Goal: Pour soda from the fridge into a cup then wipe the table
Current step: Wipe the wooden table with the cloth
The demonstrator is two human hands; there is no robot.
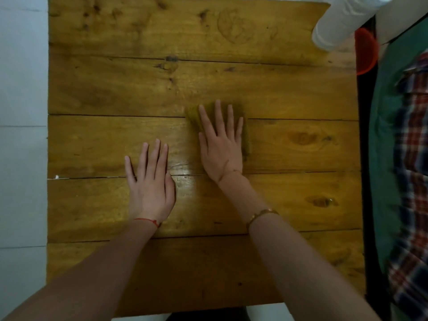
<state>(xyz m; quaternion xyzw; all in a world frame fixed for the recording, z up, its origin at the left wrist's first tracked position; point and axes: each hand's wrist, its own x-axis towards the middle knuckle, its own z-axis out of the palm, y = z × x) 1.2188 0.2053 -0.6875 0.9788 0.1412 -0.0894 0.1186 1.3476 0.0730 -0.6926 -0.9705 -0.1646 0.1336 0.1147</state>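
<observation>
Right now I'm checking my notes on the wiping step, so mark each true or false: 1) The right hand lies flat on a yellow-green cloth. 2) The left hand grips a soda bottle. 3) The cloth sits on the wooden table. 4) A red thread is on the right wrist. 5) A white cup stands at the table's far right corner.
1) True: the right hand presses flat on the yellow-green cloth.
2) False: the left hand rests flat on the bare wooden table; no bottle shows.
3) True.
4) False: the red thread is on the left wrist; the right wears a gold bracelet.
5) True: the white cup stands there.
</observation>
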